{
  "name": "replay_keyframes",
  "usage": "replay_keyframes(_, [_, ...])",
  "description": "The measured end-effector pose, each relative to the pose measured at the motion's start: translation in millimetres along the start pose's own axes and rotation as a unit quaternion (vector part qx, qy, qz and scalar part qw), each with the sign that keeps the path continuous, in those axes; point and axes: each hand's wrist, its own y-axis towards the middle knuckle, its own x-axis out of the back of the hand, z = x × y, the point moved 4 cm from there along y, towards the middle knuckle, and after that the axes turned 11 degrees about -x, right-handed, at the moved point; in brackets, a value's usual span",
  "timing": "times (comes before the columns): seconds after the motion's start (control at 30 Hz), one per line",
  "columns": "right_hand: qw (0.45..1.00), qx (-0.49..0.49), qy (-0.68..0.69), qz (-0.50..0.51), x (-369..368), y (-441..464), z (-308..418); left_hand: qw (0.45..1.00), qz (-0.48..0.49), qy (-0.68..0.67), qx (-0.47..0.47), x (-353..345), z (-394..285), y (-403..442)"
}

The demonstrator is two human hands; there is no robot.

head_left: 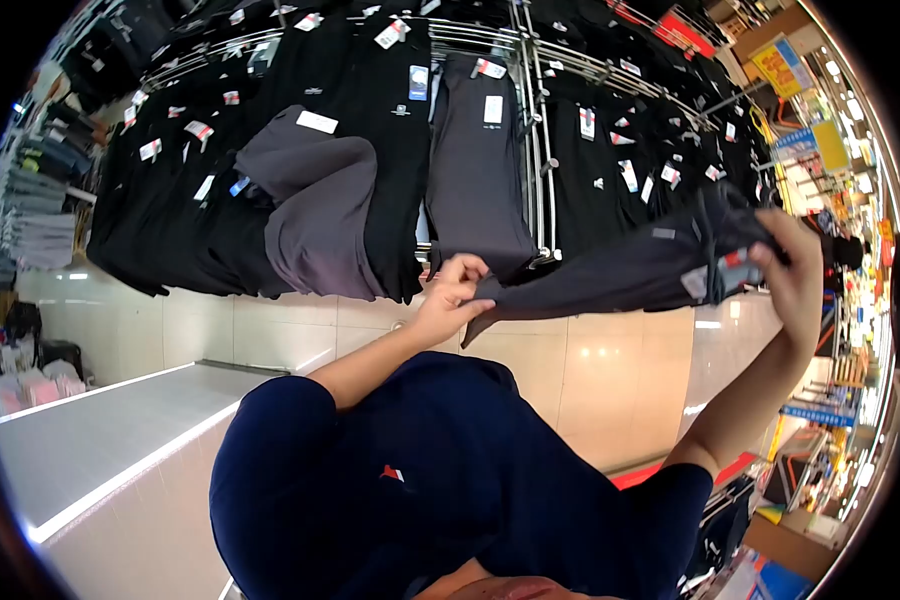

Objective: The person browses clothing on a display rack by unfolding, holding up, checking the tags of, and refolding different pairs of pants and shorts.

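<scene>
A pair of dark grey trousers [600, 268] is stretched sideways between my hands, in front of the rack. My left hand [455, 297] pinches its narrow end. At the right, the tagged upper end is in my right hand [792, 262], with the fingers closed on the cloth beside its tags. Another grey garment [320, 205] lies folded over the black trousers [180, 230] at the left of the rack. Between the black rows hangs a flat grey pair [480, 180] with a white label.
The metal rack [538, 130] runs across the top with black tagged clothes on both sides. A grey-white counter [120, 410] stands at the lower left. Tiled floor [610, 380] shows below the rack. Lit shelves and yellow signs [782, 68] line the right.
</scene>
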Motion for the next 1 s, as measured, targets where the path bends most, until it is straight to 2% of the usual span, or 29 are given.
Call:
replay_keyframes(0.03, [0.999,-0.038,-0.004,0.018,3,14,5,0.993,-0.002,0.098,-0.065,10,-7,13])
replay_keyframes(0.07, [0.999,-0.039,-0.008,-0.014,3,27,-3,0.99,-0.006,0.121,-0.077,18,-7,24])
replay_keyframes(0.1, [0.997,-0.072,0.004,0.038,2,49,-1,0.992,-0.023,0.089,-0.084,25,-12,41])
replay_keyframes(0.13, [0.997,-0.074,-0.017,0.026,2,65,-3,0.997,0.002,0.05,-0.063,32,-12,55])
replay_keyframes(0.17, [0.998,-0.033,-0.057,0.0,1,82,5,0.999,0.026,0.012,-0.042,42,-9,65])
replay_keyframes(0.2, [0.996,0.0,-0.08,-0.034,1,103,-15,0.996,0.036,0.062,-0.053,51,-5,73])
replay_keyframes(0.23, [0.996,0.014,-0.078,0.041,2,131,-14,0.998,0.03,0.061,-0.009,60,7,79])
replay_keyframes(0.3, [0.996,0.024,-0.078,0.039,0,171,-16,0.998,-0.002,0.069,0.016,72,-4,107])
replay_keyframes(0.33, [0.991,0.025,-0.086,0.098,2,205,-38,0.997,-0.011,0.071,-0.003,77,-6,119])
replay_keyframes(0.37, [0.996,0.032,-0.052,0.063,0,226,-40,0.996,-0.016,0.086,0.003,83,-4,130])
replay_keyframes(0.43, [0.997,-0.014,-0.064,0.047,-3,250,16,0.995,-0.029,0.097,-0.011,97,9,154])
replay_keyframes(0.53, [0.994,-0.015,-0.065,0.089,-21,321,8,0.992,-0.059,0.106,0.024,121,32,185])
replay_keyframes(0.57, [0.989,0.069,-0.091,0.096,-31,353,-3,0.99,-0.079,0.115,0.028,128,37,195])
replay_keyframes(0.6, [0.984,0.104,-0.117,0.088,-41,374,-1,0.99,-0.09,0.106,0.032,135,48,204])
replay_keyframes(0.63, [0.974,0.175,-0.122,0.082,-56,403,-10,0.989,-0.093,0.114,0.031,144,67,207])
replay_keyframes(0.67, [0.975,0.138,-0.146,0.099,-70,419,-10,0.984,-0.095,0.138,0.062,156,92,207])
replay_keyframes(0.7, [0.979,0.144,-0.097,0.106,-91,446,-22,0.978,-0.096,0.163,0.091,165,107,217])
replay_keyframes(0.73, [0.975,0.168,-0.106,0.095,-114,473,-36,0.981,-0.147,0.096,0.079,162,107,223])
replay_keyframes(0.77, [0.968,0.198,-0.136,0.075,-138,495,-46,0.977,-0.161,0.103,0.09,168,119,225])
replay_keyframes(0.83, [0.965,0.216,-0.099,0.115,-202,552,-89,0.974,-0.162,0.084,0.132,181,158,227])
replay_keyframes(0.93, [0.966,0.228,-0.043,0.112,-276,572,-112,0.958,-0.19,0.14,0.162,184,191,230])
replay_keyframes(0.97, [0.964,0.238,-0.045,0.109,-308,578,-125,0.951,-0.175,0.164,0.196,193,230,217])
replay_keyframes(1.0, [0.968,0.209,-0.026,0.136,-341,582,-140,0.922,-0.165,0.298,0.182,186,231,212])
